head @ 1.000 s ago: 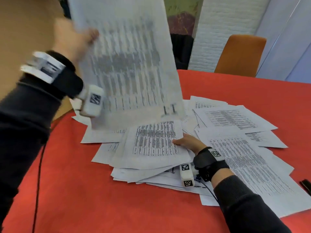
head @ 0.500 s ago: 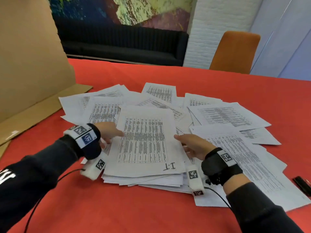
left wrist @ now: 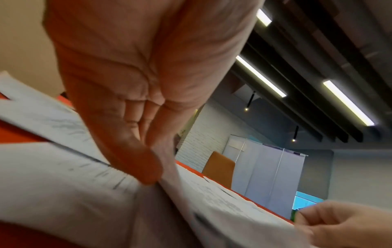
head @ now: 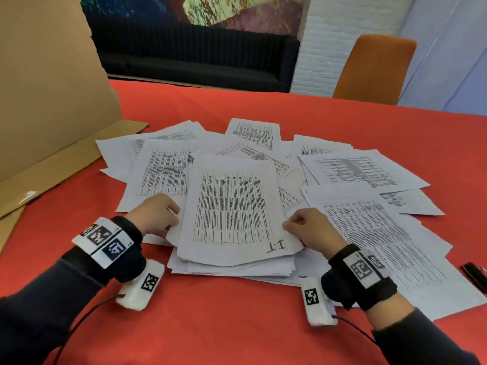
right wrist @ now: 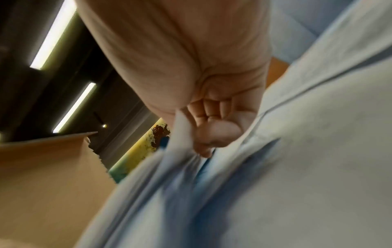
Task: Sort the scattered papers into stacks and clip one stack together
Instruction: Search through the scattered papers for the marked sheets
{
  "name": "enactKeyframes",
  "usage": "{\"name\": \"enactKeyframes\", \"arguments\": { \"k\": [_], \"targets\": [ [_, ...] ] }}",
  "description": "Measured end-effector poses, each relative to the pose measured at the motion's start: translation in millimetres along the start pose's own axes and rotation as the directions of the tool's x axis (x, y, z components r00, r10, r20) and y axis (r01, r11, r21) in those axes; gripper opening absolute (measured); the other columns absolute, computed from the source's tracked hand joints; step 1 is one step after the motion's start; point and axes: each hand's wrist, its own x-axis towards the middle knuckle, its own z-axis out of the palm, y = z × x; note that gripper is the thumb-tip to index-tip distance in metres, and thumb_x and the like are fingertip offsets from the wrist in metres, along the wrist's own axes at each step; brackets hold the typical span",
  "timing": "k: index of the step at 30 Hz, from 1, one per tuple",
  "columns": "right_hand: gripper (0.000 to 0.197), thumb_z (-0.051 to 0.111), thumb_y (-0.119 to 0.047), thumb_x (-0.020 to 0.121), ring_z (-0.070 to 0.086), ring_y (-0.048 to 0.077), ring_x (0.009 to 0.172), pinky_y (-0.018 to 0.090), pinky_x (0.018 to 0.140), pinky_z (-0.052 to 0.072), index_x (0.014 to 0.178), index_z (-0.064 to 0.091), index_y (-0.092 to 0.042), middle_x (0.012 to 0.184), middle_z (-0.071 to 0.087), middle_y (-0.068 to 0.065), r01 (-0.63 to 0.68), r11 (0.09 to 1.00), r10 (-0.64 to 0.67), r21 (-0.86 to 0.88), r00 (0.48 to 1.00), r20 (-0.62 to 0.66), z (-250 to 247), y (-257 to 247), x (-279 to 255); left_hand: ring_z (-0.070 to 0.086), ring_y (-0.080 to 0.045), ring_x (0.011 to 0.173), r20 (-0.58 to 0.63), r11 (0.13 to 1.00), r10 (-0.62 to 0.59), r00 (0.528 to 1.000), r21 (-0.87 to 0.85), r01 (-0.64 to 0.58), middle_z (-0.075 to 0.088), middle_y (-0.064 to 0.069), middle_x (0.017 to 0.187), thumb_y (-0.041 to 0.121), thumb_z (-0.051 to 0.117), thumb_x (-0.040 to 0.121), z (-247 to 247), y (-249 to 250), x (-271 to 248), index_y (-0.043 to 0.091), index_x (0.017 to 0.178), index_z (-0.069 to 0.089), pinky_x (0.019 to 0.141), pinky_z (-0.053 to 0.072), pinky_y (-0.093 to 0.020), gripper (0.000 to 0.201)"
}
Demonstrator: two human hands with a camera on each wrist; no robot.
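Note:
A heap of printed white sheets (head: 350,169) lies spread over the red table (head: 237,325). On top in the middle rests a small stack (head: 232,209) whose top sheet carries a table and a handwritten "1-1". My left hand (head: 158,214) pinches the stack's left edge between thumb and fingers (left wrist: 135,161). My right hand (head: 308,227) grips its right edge, fingers curled under the sheets (right wrist: 210,134). A black binder clip (head: 475,275) lies at the table's right edge.
A large brown cardboard sheet (head: 47,83) leans up at the left, with its flap flat on the table. An orange chair (head: 374,69) stands behind the far edge. Bare red cloth shows in front of the papers.
My left hand brought a raised sheet down onto the middle stack. Both hands now hold the stack's side edges, and the right hand has curled round its edge.

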Motion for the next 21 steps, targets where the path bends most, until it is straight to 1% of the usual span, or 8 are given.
{"name": "enactKeyframes", "arguments": {
  "k": [3,5,9,12,14,16,18,21],
  "targets": [
    [0.021,0.066,-0.015,0.088,0.049,0.013,0.038,0.022,0.042,0.041,0.072,0.057,-0.007,0.046,0.053,-0.001,-0.057,0.992,0.054,0.109,0.998,0.031,-5.7,7.3,-6.5,0.058,-0.027,0.071,0.018,0.999,0.003,1.000,-0.051,-0.002,0.057,-0.015,0.078,-0.005,0.064,0.082,-1.9,-13.5,-2.1,0.001,0.078,0.063,0.066,0.056,-0.034,0.007],
    [0.020,0.062,-0.009,0.091,0.047,0.012,0.038,0.021,0.039,0.041,0.074,0.055,-0.005,0.047,0.050,0.002,-0.130,0.932,0.127,0.338,0.991,0.030,-9.6,7.0,-8.0,0.057,-0.025,0.070,-0.015,0.989,0.002,1.000,-0.148,-0.004,0.058,-0.015,0.077,-0.005,0.066,0.081,-5.2,-19.2,0.0,-0.005,0.078,0.064,0.069,0.055,-0.038,0.003],
    [0.019,0.052,0.004,0.093,0.051,0.010,0.038,0.018,0.040,0.048,0.075,0.056,0.000,0.052,0.052,0.007,-0.318,0.639,0.235,0.700,0.948,0.216,-6.3,5.9,-15.3,0.066,-0.018,0.054,0.029,0.882,-0.075,0.997,-0.464,0.080,0.066,-0.012,0.075,-0.014,0.054,0.086,2.7,-23.7,-10.4,-0.002,0.081,0.062,0.045,0.055,-0.020,0.015],
    [0.018,0.049,0.006,0.094,0.055,0.010,0.040,0.018,0.041,0.051,0.077,0.057,0.003,0.054,0.055,0.008,-0.416,0.554,0.234,0.721,0.909,0.345,7.1,5.6,-23.1,0.066,-0.012,0.062,0.114,0.883,-0.076,0.991,-0.455,0.120,0.067,-0.013,0.082,-0.013,0.048,0.088,21.6,-24.1,-17.0,0.000,0.087,0.063,0.044,0.052,-0.014,0.020],
    [0.019,0.046,0.006,0.095,0.055,0.008,0.039,0.016,0.040,0.050,0.079,0.056,0.005,0.051,0.056,0.006,-0.387,0.486,0.236,0.783,0.921,0.309,4.1,4.1,-23.1,0.066,-0.011,0.067,0.143,0.867,-0.070,0.987,-0.481,0.131,0.067,-0.012,0.087,-0.009,0.052,0.088,21.3,-24.5,-18.2,0.000,0.097,0.063,0.048,0.054,-0.015,0.016],
    [0.020,0.046,0.006,0.095,0.054,0.008,0.037,0.016,0.038,0.048,0.077,0.056,0.002,0.049,0.057,0.005,-0.341,0.520,0.219,0.783,0.939,0.264,-0.5,2.7,-25.1,0.068,-0.010,0.054,0.100,0.849,-0.083,0.991,-0.514,0.123,0.065,-0.013,0.084,-0.009,0.056,0.086,16.4,-25.7,-18.3,0.004,0.103,0.056,0.047,0.055,-0.019,0.020],
    [0.017,0.052,0.002,0.093,0.054,0.009,0.038,0.018,0.038,0.047,0.077,0.058,-0.002,0.051,0.059,0.005,-0.326,0.718,0.174,0.615,0.939,0.296,-0.2,-2.6,-32.4,0.066,-0.008,0.047,0.083,0.884,-0.095,0.992,-0.451,0.123,0.063,-0.012,0.079,-0.008,0.053,0.088,14.5,-24.0,-21.5,0.005,0.101,0.054,0.042,0.053,-0.020,0.019],
    [0.012,0.056,-0.011,0.094,0.051,0.013,0.048,0.021,0.043,0.045,0.083,0.062,-0.008,0.064,0.058,0.006,-0.176,0.945,0.151,0.275,0.982,0.113,-8.0,-3.4,-24.8,0.069,-0.021,0.072,0.016,0.952,-0.108,0.994,-0.288,0.108,0.066,-0.013,0.091,-0.005,0.044,0.091,12.9,-18.9,-24.0,0.004,0.102,0.061,0.053,0.057,-0.030,0.022]
  ]
}}
